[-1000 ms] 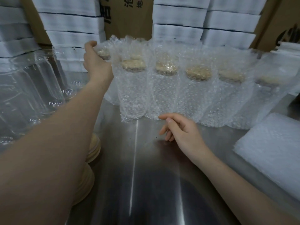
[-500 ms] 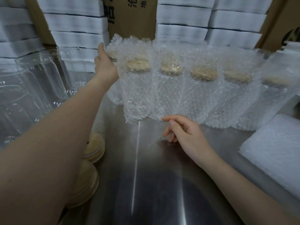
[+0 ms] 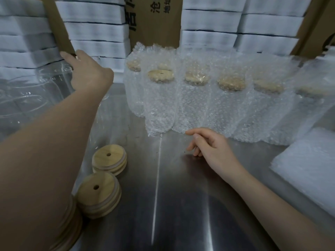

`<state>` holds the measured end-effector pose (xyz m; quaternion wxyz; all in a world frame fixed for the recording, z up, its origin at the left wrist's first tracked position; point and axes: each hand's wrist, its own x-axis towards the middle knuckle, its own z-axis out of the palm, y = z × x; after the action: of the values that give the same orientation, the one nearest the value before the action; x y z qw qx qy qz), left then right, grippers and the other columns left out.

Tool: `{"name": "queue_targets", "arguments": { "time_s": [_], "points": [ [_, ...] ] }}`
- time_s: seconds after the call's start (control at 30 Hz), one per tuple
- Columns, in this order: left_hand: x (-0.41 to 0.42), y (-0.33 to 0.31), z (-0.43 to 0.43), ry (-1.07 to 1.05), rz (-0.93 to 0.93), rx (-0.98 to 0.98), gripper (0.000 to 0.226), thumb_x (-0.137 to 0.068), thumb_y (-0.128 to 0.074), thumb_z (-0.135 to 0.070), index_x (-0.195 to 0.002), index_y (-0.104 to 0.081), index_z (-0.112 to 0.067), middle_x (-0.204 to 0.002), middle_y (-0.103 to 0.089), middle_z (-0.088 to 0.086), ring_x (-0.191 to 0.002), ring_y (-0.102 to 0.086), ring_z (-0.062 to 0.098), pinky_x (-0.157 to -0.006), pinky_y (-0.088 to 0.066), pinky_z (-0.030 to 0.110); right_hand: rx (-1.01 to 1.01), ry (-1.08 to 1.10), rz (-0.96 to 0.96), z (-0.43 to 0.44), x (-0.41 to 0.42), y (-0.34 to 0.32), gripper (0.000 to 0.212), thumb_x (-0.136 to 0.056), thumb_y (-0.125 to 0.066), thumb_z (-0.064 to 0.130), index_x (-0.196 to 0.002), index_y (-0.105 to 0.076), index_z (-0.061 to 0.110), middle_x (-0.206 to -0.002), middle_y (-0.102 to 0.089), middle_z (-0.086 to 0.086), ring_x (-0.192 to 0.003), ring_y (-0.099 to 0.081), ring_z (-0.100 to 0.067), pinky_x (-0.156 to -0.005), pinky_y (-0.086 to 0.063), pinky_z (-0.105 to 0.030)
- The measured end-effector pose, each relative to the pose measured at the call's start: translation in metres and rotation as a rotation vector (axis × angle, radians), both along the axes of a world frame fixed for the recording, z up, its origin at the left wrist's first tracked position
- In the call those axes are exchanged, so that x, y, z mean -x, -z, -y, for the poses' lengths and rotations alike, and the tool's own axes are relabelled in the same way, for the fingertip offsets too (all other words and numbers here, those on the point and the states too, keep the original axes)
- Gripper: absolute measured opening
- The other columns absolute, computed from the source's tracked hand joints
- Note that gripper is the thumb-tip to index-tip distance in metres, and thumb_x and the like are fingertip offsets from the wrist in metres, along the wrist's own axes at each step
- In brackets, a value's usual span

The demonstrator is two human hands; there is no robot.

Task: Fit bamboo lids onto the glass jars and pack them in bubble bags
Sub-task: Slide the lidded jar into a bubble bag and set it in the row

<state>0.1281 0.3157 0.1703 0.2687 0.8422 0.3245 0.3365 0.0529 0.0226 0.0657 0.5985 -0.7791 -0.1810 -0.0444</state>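
Several glass jars with bamboo lids stand in bubble bags (image 3: pixel 195 105) in a row across the back of the steel table (image 3: pixel 181 205). Bare clear glass jars (image 3: pixel 34 96) crowd the left side. My left hand (image 3: pixel 87 73) reaches out over the mouth of one of these jars, fingers stretched to the left and resting on its rim. Loose bamboo lids, each with a small hole, lie in two short stacks (image 3: pixel 109 160) (image 3: pixel 98 193) beside my left forearm. My right hand (image 3: pixel 210 147) rests on the table just in front of the bagged jars, fingers loosely curled, holding nothing.
A pile of flat bubble bags (image 3: pixel 308 171) lies at the right edge. White foam slabs (image 3: pixel 94 26) are stacked along the back wall around a brown cardboard box (image 3: pixel 154 22). More lids show under my left forearm at the lower left.
My left hand has let go of the leftmost bagged jar and moved left onto the bare glass jars. The view has tilted down, showing the lid stacks. My right hand has stayed put.
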Motion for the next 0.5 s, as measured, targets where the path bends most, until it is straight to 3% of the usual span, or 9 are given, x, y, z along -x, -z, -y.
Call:
{"name": "queue_targets", "arguments": {
  "time_s": [0.13,0.33,0.5],
  "points": [
    [-0.0007,-0.001,0.0028,-0.029,-0.087,0.028,0.064,-0.089,-0.053,-0.018,-0.145,-0.027,0.001,-0.158,-0.013,0.024,-0.126,-0.049,0.041,-0.1,-0.04,0.042,0.001,-0.002,0.002,0.0006,-0.0012,0.0016,0.029,-0.1,-0.048,0.006,-0.095,-0.068,0.027,-0.065,-0.066,0.003,-0.054,-0.056,-0.007,-0.056,-0.045,-0.014],
    [0.003,0.0045,0.0062,-0.012,-0.167,-0.028,0.069,-0.087,-0.049,-0.009,-0.144,-0.018,0.012,-0.157,0.004,0.033,-0.124,-0.049,0.046,-0.091,-0.043,0.039,0.033,-0.001,0.007,0.0015,-0.0033,0.0042,0.03,-0.1,-0.049,0.008,-0.095,-0.067,0.031,-0.067,-0.068,0.007,-0.056,-0.058,-0.004,-0.06,-0.046,-0.015],
    [0.0031,0.0052,0.0096,0.01,-0.193,0.022,0.065,-0.087,-0.048,-0.01,-0.144,-0.02,0.005,-0.155,-0.006,0.024,-0.12,-0.047,0.044,-0.103,-0.04,0.042,0.059,0.002,0.029,0.0018,-0.0033,0.0056,0.032,-0.099,-0.05,0.01,-0.093,-0.066,0.037,-0.067,-0.068,0.01,-0.058,-0.058,-0.002,-0.061,-0.045,-0.016]
  ]
}}
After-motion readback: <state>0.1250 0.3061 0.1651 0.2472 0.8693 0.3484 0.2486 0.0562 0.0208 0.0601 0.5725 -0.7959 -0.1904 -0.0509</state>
